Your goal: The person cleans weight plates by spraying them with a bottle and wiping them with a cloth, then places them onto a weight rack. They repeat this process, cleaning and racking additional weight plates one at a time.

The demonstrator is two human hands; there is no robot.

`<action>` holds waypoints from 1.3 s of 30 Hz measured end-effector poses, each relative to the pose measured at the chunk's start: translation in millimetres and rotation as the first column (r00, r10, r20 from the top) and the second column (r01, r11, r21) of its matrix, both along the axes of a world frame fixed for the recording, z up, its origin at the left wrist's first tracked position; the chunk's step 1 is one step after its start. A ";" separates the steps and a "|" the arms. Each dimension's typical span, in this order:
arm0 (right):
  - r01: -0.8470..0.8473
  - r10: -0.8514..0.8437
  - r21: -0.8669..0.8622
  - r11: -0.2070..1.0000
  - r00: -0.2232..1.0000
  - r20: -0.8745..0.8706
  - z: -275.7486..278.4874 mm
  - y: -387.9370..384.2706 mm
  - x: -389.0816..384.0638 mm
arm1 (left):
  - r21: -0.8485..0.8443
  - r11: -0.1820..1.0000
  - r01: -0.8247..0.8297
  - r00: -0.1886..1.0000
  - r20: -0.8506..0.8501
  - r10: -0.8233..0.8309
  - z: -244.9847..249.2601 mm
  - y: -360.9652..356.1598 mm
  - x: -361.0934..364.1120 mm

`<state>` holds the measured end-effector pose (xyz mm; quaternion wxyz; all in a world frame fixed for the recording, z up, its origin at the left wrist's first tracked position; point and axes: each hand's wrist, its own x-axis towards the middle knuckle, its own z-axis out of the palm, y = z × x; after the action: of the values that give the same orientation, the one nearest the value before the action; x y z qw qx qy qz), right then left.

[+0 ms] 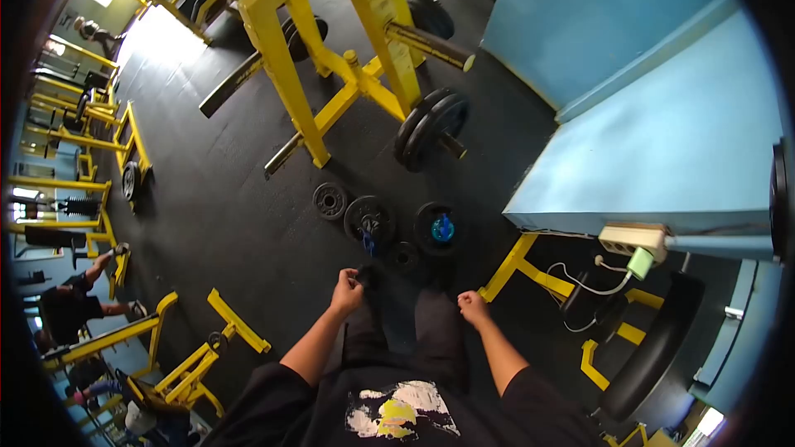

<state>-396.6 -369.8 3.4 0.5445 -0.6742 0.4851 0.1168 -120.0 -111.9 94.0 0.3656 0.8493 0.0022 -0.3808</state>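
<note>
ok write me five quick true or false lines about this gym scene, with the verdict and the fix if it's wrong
1. Round black weight plates lie on the dark floor. True.
2. Round black discs hang on a lower peg of the yellow metal rack. True.
3. The person's bare hands are clasped together. False: the left hand and right hand are apart.
4. A shiny blue object sits on top of the rack. False: the blue object is down at the rightmost floor plate.
5. A pale green charger is at the beige multi-socket strip. True.
</note>
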 end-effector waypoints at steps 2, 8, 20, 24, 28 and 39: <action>-0.139 0.139 -0.179 0.974 0.990 -0.011 -39.4 -38.3 8.9 | -0.014 1.000 -0.010 0.999 -0.049 0.009 -23.6 6.0 -28.6; -0.087 0.066 -0.234 0.968 0.993 -0.097 -83.9 -107.5 107.7 | -0.013 0.999 0.038 0.990 -0.134 -0.039 -78.6 -4.8 -70.6; -0.290 0.343 -0.455 0.842 0.939 0.035 -210.6 -96.1 190.9 | -0.263 0.962 0.076 0.996 0.057 -0.063 -297.2 2.8 -18.9; -0.421 0.490 -0.550 0.721 0.872 -0.025 -186.3 -86.1 210.1 | -0.399 0.889 0.225 0.968 0.195 -0.158 -357.7 -1.5 -10.2; -0.402 0.593 -0.601 0.691 0.791 0.152 -145.7 -38.5 209.1 | -0.454 0.745 0.488 0.818 0.536 -0.210 -371.2 -35.0 -3.6; -0.425 0.615 -0.476 0.770 0.694 0.374 -195.7 108.0 214.0 | -0.225 0.797 0.561 0.559 0.813 -0.164 -348.1 -0.6 -3.3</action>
<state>-182.7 -261.8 -192.3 0.4652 -0.8770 0.1207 -0.0031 -123.3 -112.5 -254.2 0.4320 0.7954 -0.4224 -0.0471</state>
